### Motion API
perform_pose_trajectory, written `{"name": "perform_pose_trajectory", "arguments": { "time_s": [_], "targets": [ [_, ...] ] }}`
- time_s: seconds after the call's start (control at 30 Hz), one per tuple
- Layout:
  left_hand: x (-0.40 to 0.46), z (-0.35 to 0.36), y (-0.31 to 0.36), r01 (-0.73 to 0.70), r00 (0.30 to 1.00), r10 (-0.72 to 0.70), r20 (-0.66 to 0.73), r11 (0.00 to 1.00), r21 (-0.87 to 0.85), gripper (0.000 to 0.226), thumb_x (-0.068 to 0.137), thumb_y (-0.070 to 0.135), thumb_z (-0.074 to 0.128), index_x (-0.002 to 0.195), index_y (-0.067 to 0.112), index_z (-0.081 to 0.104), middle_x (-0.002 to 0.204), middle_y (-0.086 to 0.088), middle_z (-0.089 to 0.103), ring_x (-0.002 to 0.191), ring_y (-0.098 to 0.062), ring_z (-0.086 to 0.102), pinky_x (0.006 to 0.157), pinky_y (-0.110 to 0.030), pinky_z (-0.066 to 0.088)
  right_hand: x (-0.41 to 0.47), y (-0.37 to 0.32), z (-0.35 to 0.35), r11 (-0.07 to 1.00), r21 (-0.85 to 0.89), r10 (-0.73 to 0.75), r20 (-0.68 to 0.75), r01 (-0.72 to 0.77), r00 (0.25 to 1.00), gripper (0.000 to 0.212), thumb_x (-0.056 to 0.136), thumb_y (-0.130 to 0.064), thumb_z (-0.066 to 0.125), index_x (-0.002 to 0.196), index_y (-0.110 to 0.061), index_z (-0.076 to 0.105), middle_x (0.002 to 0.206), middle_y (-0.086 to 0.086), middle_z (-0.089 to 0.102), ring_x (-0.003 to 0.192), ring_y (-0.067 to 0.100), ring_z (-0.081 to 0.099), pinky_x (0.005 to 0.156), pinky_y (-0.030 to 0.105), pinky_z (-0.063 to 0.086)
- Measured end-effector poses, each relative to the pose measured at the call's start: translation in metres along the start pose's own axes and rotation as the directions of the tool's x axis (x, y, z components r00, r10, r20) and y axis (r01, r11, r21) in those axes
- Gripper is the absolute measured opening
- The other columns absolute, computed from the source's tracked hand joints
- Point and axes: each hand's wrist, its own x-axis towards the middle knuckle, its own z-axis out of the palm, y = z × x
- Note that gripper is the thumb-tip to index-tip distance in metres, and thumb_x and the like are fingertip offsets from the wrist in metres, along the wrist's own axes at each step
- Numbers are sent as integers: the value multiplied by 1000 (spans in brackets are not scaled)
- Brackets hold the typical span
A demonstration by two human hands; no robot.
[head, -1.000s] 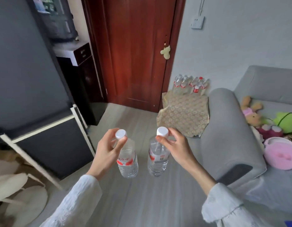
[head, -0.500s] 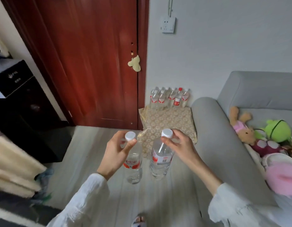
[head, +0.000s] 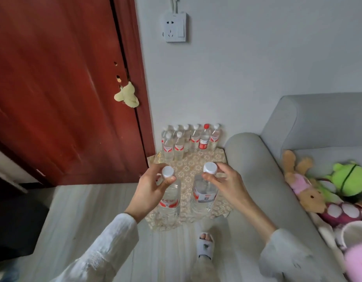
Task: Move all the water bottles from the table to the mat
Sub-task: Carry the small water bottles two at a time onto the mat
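Note:
My left hand (head: 149,190) grips a clear water bottle (head: 169,202) with a white cap and red label by its neck. A second clear bottle (head: 203,198), also white-capped, hangs by its neck from my right hand (head: 227,182). Both bottles hang upright above the near part of a beige patterned mat (head: 198,161) on the floor. Several more bottles (head: 191,141) stand in rows at the mat's far edge against the wall; one has a red cap (head: 206,126). The table is out of view.
A dark red door (head: 64,88) stands left of the mat. A grey sofa's armrest (head: 255,169) borders the mat on the right, with plush toys (head: 322,188) on the seat. My slippered foot (head: 205,246) is on the pale wood floor just before the mat.
I have walked toward the mat with both bottles; the mat and the row of bottles are now much closer, right under my hands. The grips are unchanged.

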Motion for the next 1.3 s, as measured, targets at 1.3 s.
{"name": "perform_pose_trajectory", "arguments": {
  "time_s": [1.3],
  "targets": [
    [435, 211, -211, 363, 921, -389, -21, 837, 410, 35, 84, 16, 59, 116, 7, 49, 119, -11, 51, 106, -29, 48, 77, -42, 46, 432, 299, 68, 908, -144, 413, 150, -393, 898, 41, 73, -20, 72, 108, -19, 51, 109, -4, 45, 96, 10, 46, 80, 22, 34]
  ]
}}
